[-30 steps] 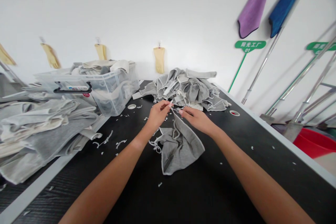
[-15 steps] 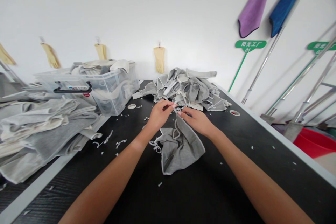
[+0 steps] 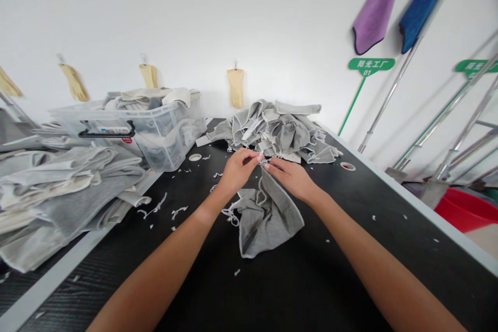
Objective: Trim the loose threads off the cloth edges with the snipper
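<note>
Black tabletop [image 3: 311,290] with pale edging runs forward to a white wall [image 3: 194,15]. Over its middle, the left hand [image 3: 238,171] and the right hand [image 3: 290,175] meet almost fingertip to fingertip. Thumb and forefinger of the left are pinched together on white threads [image 3: 264,160] at the raised corner of a grey cloth [image 3: 272,223]; the right's thumb and fingers are closed on that same corner, just beside them. Below the hands, the rest of the cloth spreads in folds on the tabletop between the two forearms, its edges trimmed in white, with a tangle of loose thread [image 3: 232,217] at its left side.

Just beyond the fingers lies a heap of grey and white cloths [image 3: 288,129]. White scraps [image 3: 157,205] are scattered mostly to the left, near a round hole [image 3: 195,157]. Farther left, a clear plastic bin [image 3: 167,140] is filled above its rim with cloths, and a layered stack of cloths [image 3: 89,187] sits in front of it. Yellow gloves [image 3: 235,88] hang on the wall; at right are purple [image 3: 375,15] and blue towels [image 3: 424,10], metal poles [image 3: 392,91] and a red bucket [image 3: 465,210].
</note>
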`<state>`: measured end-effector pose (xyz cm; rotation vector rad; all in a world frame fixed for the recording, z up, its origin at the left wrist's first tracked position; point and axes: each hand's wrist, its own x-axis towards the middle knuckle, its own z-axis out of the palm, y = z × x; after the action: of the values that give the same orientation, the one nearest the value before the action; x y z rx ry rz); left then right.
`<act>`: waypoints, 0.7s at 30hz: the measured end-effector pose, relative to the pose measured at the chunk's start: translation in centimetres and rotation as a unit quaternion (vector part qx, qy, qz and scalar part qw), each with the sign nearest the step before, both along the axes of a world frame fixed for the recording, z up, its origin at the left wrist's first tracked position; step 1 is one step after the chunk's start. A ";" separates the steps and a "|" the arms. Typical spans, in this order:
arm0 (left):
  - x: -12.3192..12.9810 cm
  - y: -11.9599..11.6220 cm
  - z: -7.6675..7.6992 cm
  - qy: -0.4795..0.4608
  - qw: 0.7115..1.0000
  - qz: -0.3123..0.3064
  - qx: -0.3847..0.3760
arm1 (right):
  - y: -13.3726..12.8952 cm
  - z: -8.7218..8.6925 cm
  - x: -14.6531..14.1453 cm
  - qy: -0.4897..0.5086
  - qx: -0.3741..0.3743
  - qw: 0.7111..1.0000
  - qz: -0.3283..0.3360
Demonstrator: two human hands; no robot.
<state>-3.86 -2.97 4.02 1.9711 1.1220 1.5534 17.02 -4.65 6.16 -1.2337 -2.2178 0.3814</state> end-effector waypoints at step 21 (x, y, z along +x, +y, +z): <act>0.3 -0.2 -0.2 0.028 1.000 0.006 0.009 | -0.2 0.0 -0.1 -0.043 0.026 0.999 0.001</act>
<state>-3.55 -3.13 3.79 2.0362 1.1483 1.5286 16.90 -4.82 6.15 -1.2410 -2.2871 0.2754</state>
